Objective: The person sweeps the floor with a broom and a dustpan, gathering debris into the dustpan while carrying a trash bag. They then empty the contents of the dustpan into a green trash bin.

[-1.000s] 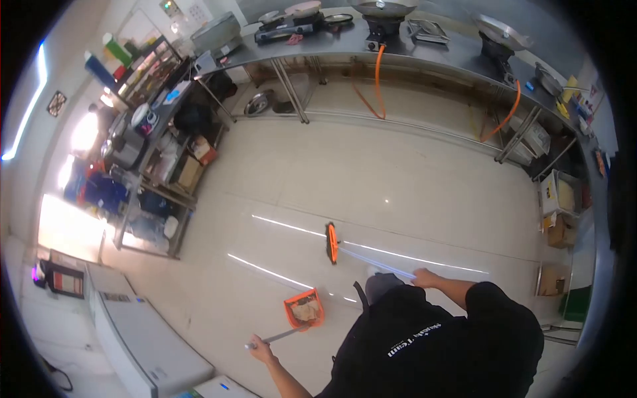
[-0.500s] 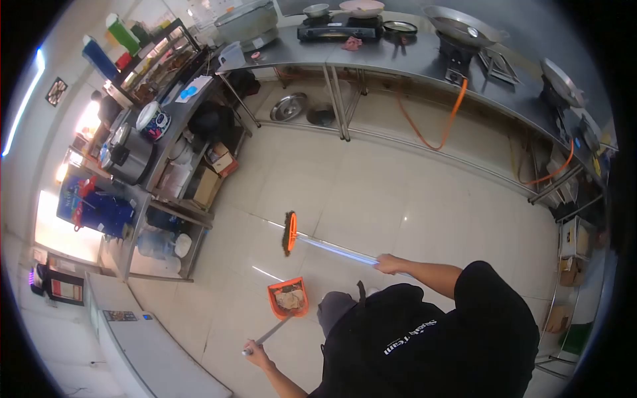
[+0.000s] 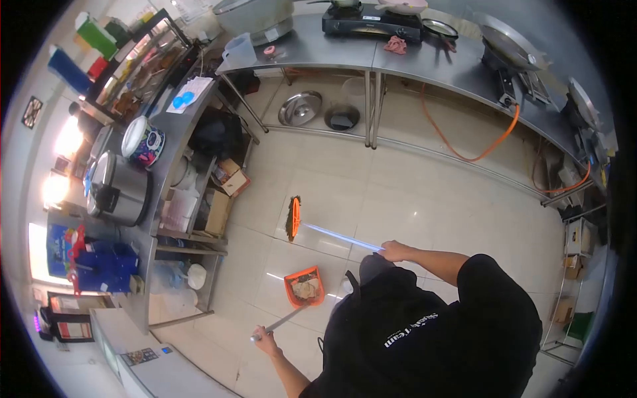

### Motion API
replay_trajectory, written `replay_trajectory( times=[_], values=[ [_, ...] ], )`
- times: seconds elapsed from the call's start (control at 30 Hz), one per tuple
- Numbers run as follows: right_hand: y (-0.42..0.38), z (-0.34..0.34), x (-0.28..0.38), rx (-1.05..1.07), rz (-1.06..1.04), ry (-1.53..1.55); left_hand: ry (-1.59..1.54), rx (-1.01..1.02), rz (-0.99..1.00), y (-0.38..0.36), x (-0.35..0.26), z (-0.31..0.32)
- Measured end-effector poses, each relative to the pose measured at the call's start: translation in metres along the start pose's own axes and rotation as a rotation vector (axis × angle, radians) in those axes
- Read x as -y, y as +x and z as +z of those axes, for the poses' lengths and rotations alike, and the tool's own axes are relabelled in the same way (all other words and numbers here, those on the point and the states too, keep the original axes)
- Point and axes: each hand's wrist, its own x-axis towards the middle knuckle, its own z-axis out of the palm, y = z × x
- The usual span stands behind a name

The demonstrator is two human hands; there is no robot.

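My right hand [image 3: 393,251] is wrapped round the end of a long broom handle [image 3: 345,237]. The orange broom head [image 3: 295,218] with dark bristles touches the tiled floor ahead, to the left of that hand. My left hand [image 3: 266,340] grips the grey handle of an orange dustpan [image 3: 318,296]. Crumpled pale paper or similar litter [image 3: 305,289] lies in the dustpan, which is on the floor below the broom head in view.
A steel table [image 3: 312,53] with a gas stove [image 3: 371,26] and pans runs along the back. Shelving [image 3: 189,245] with a large cooker [image 3: 119,189] stands left. An orange hose [image 3: 476,158] hangs beneath the table. A white cabinet [image 3: 179,371] is lower left.
The view has shifted forward and the back table looks closer. The broom and dustpan have moved forward over the floor with my hands, which still hold them.
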Motion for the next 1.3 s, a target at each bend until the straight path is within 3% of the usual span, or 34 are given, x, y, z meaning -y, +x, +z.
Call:
replay_trajectory(
  times=[0.03,0.23,0.33,0.4,0.47,0.7,0.83,0.9,0.97,1.0,1.03,1.13,1.27,1.3],
  values=[
    [0.027,0.001,-0.005,-0.122,-0.151,-0.125,0.002,0.015,0.002,0.019,-0.009,0.015],
    [0.151,-0.069,0.073,0.023,-0.02,-0.198,0.134,0.113,0.043,0.123,-0.027,0.108],
    [0.239,-0.03,0.127,0.03,-0.021,-0.162,0.141,0.146,0.011,0.17,-0.025,0.096],
    [0.295,-0.041,0.153,-0.116,-0.131,-0.136,0.166,0.152,0.01,0.197,-0.041,0.134],
    [0.378,-0.046,0.173,-0.042,-0.141,-0.165,0.233,0.16,-0.006,0.222,-0.062,0.158],
    [0.567,-0.063,0.196,-0.231,0.207,-0.057,0.372,0.316,0.03,0.311,-0.098,0.285],
    [0.566,-0.09,0.15,-0.235,0.221,-0.068,0.342,0.426,0.019,0.363,-0.096,0.346],
    [0.549,-0.099,0.123,-0.169,0.347,-0.005,0.361,0.487,0.009,0.38,-0.1,0.384],
    [0.53,-0.08,0.067,-0.247,0.377,0.052,0.362,0.557,0.037,0.396,-0.101,0.407],
    [0.504,-0.074,0.045,-0.331,0.315,0.079,0.395,0.585,0.067,0.404,-0.103,0.42],
    [0.464,-0.095,0.053,-0.251,0.421,0.209,0.429,0.613,0.094,0.407,-0.105,0.436],
    [0.377,-0.045,-0.021,-0.405,0.515,0.244,0.477,0.7,0.182,0.408,-0.109,0.456],
    [0.245,-0.016,-0.078,-0.413,0.688,0.16,0.5,0.834,0.217,0.425,-0.112,0.491],
    [0.215,-0.012,-0.084,-0.378,0.814,0.143,0.524,0.865,0.223,0.423,-0.114,0.499]
  ],
)
